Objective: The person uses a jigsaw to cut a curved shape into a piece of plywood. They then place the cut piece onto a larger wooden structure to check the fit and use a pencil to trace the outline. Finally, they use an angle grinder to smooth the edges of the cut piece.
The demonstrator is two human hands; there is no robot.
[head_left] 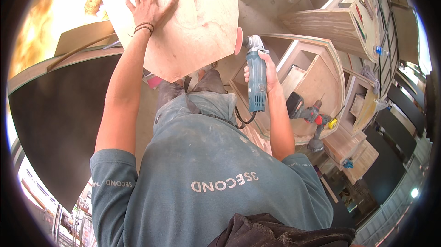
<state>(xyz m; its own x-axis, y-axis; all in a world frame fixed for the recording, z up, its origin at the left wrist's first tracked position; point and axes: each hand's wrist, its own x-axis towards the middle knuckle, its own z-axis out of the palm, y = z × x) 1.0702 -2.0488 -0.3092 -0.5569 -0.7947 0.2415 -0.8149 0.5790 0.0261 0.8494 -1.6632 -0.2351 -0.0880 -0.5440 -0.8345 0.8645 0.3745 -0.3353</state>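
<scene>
My left hand (150, 9) lies with spread fingers on the pale face of a many-sided wooden panel (197, 40). Dark bands circle that wrist. In my right hand (266, 72) is a blue angle grinder (257, 81), held upright with my fingers wrapped round its body. Its pinkish-red disc (238, 41) stands at the panel's right edge; whether it touches the wood I cannot tell. A black cord (245, 120) hangs from the grinder's lower end. Bright light washes out the panel's upper part.
At right, a curved-front wooden cabinet (330, 63) carries cordless drills (314, 111) on its board. Behind it stands another wooden cabinet (330, 19) with tools on top. A large dark board (55, 123) fills the left side. Wooden boxes (349, 141) sit at lower right.
</scene>
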